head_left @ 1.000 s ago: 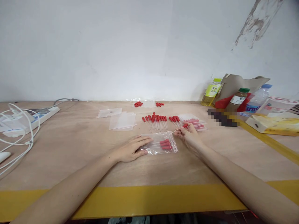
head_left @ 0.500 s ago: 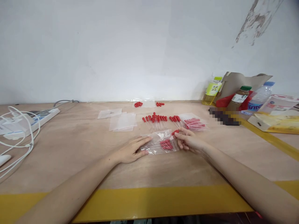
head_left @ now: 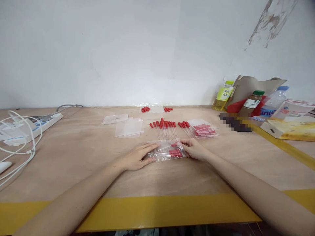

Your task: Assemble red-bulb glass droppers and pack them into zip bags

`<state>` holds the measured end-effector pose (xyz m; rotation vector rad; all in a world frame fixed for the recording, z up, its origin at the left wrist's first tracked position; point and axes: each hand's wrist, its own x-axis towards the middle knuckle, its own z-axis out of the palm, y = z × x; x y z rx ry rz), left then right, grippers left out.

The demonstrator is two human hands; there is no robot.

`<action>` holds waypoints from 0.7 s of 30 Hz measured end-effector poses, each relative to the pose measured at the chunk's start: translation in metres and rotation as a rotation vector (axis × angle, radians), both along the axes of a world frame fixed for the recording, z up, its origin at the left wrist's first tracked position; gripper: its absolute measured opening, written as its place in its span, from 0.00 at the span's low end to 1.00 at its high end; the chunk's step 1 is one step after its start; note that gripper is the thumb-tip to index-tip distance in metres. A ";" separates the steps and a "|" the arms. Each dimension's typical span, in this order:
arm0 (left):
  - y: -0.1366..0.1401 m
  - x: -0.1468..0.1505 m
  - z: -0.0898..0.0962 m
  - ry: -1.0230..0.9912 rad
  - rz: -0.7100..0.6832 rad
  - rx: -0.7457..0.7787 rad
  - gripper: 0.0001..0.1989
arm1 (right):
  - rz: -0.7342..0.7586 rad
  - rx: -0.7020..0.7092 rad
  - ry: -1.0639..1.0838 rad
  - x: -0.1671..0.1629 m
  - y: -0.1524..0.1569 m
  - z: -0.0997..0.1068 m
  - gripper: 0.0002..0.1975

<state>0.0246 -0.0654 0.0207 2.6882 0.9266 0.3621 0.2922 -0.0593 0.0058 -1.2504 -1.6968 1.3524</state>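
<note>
A clear zip bag (head_left: 162, 156) lies flat in front of me with several red-bulbed droppers (head_left: 175, 153) inside, bulbs towards the right. One dropper sits apart along its upper side, its red bulb partly covered by film glare. My left hand (head_left: 140, 156) rests on the bag's left end, fingers and thumb stretched out and apart. At the bag's right end, my right hand (head_left: 194, 149) pinches the film at the mouth. Just behind the bag, loose droppers (head_left: 163, 126) lie in a fanned row, with a smaller group (head_left: 185, 126) to their right.
Filled bags (head_left: 204, 128) are piled right of the loose droppers. Flat bags (head_left: 130, 127) lie at the left. Red bulbs (head_left: 145, 109) sit by the wall. A power strip (head_left: 41, 126) with white cables is far left; bottles (head_left: 253, 103) and packages (head_left: 292, 127) stand right.
The upper dropper's bulb, held outside the bag's right end before, is now inside it, further left. My right hand has shifted slightly left and now grips the film. My left hand has hardly moved.
</note>
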 end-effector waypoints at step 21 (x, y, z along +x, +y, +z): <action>0.002 -0.001 -0.002 -0.011 -0.033 -0.026 0.19 | -0.473 0.557 -1.142 -0.002 0.041 0.022 0.11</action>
